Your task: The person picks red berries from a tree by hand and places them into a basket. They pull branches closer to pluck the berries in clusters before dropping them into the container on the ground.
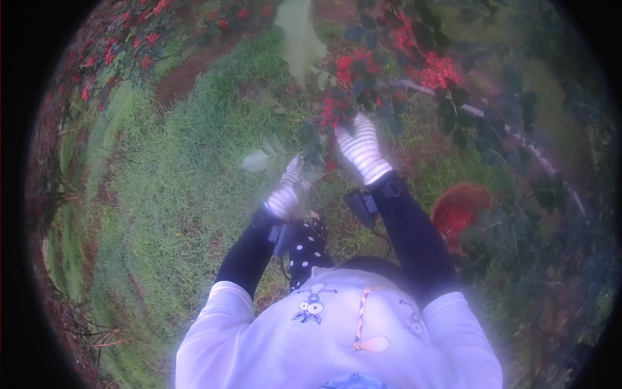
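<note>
Both my hands wear white striped gloves and reach into a leafy branch with red berry clusters. My right hand is at the lower edge of a red berry cluster; leaves and berries cover its fingertips, so its grip cannot be told. My left hand is lower and to the left, beside green leaves of the branch; leaves partly hide its fingers. Larger berry clusters hang above and to the right. A round reddish basket with red berries inside stands on the ground right of my right forearm.
A pale branch arches from the upper middle down the right side, among dark leaves. One large pale leaf hangs close to the camera. More bushes with red berries grow at the upper left, beyond the grass.
</note>
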{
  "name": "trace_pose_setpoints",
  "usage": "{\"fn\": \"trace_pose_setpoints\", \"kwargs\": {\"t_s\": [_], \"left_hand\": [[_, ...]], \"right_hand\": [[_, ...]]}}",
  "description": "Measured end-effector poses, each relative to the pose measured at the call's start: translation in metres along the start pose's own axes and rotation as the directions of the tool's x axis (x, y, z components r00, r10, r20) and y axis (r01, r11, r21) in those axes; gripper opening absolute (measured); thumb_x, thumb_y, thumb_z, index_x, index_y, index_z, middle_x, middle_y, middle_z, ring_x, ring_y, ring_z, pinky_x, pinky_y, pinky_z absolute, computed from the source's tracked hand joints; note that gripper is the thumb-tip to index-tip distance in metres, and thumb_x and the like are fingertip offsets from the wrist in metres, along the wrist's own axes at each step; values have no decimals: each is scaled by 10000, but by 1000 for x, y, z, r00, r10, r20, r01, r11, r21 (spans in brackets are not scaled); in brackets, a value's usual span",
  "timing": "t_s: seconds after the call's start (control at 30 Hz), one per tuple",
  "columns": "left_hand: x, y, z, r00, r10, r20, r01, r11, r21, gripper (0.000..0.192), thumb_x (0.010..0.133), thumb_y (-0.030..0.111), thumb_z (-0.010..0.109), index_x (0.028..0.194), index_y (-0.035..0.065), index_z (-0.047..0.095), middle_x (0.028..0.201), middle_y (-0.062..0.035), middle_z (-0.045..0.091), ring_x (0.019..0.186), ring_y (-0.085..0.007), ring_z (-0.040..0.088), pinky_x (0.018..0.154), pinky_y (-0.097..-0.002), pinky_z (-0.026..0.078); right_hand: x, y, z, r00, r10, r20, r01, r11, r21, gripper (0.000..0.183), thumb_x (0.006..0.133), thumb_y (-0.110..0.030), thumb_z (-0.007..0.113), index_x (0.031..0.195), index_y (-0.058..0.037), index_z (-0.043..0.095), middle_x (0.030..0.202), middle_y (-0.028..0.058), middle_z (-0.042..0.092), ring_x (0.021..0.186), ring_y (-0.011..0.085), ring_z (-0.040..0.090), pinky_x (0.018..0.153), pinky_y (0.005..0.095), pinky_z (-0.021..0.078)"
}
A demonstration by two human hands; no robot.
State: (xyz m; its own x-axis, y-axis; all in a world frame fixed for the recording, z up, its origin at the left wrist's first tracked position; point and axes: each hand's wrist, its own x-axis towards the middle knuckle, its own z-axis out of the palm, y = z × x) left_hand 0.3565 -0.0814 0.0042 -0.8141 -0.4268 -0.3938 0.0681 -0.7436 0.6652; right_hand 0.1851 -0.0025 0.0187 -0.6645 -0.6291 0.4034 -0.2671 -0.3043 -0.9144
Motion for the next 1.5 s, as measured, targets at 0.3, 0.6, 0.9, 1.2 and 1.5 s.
{"fn": "trace_pose_setpoints", "kwargs": {"t_s": [0.3, 0.6, 0.9, 1.2, 1.5], "left_hand": [[26, -21, -44, 982, 189, 9, -189, 974, 128, 311, 945, 213, 463, 1206, 47, 498, 1025, -145, 586, 862, -253, 603, 744, -376, 543], [-14, 3, -2, 978, -56, -203, -12, 947, -321, 385, 960, 239, 453, 1210, -50, 414, 1065, -246, 563, 713, -188, 604, 588, -273, 527], [-35, 8, 35, 993, 21, -113, -21, 1000, 4, 530, 865, 262, 636, 1249, -42, 433, 612, 7, 518, 518, -73, 513, 488, -184, 435], [-36, 9, 11, 990, 37, 135, -97, 873, 478, 464, 885, 180, 616, 1275, -13, 456, 1134, -100, 588, 998, -195, 596, 870, -317, 504], [-22, 3, -11, 986, -89, 142, 69, 988, 136, 378, 852, 62, 635, 1207, 45, 506, 1118, -92, 601, 1026, -224, 603, 859, -432, 538]], "right_hand": [[-8, -42, 16, 997, -76, 4, 76, 997, -34, 190, 823, 25, 493, 983, -10, 590, 908, 87, 638, 824, 187, 579, 778, 314, 474], [-19, -63, 24, 997, 70, -14, -68, 994, 82, 224, 866, 24, 492, 1062, -6, 596, 962, 75, 658, 855, 120, 582, 792, 287, 474], [-9, -17, 22, 996, 79, -42, -67, 967, 245, 240, 838, 23, 517, 1065, -11, 590, 926, 100, 663, 825, 125, 583, 754, 286, 480], [-13, -23, 21, 996, 49, -70, -52, 998, -44, 234, 843, 11, 513, 1064, -8, 586, 922, 115, 661, 816, 123, 580, 759, 289, 474], [-13, -37, 22, 993, 106, -47, -94, 974, 206, 250, 858, 46, 507, 1093, -11, 571, 938, 60, 644, 832, 105, 569, 763, 274, 483]]}}
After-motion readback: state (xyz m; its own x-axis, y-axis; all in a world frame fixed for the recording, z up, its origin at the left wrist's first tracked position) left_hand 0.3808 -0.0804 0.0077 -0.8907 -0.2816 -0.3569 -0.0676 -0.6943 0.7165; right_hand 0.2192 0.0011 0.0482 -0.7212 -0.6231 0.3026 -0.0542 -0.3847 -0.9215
